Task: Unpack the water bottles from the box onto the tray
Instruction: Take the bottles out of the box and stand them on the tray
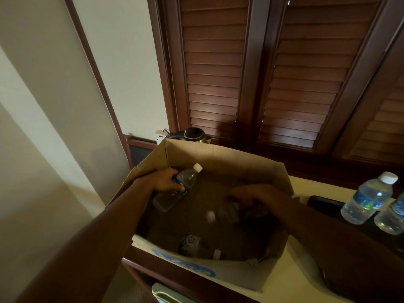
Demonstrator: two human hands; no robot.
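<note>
Open brown cardboard box (218,158) sits at the left end of the pale desk (288,274), flaps up, blue print on its near wall. Both arms reach into it.

Left hand (162,179): grip closed around the middle of a clear plastic water bottle with white cap and blue label (178,188), at the box's far-left inside corner. Bottle tilted, cap up and pointing to the far wall.

Right hand (249,196): deep in the shadowed right half of the box, fingers curled over a second clear bottle (229,212) lying roughly flat, white cap toward the box centre. Dim and blurred, but it reads as a grip on the bottle's body.

A third clear bottle with a pale label (194,246) lies on the box floor against the near wall, untouched.

Dark tray (323,203) sits on the desk just right of the box. Two clear blue-labelled water bottles stand on it: one upright with white cap (367,200), the other (391,217) just beside it, cut off by the frame edge.

Behind the box: a dark kettle (194,134), brown louvred wooden doors (218,73) at the back.
</note>
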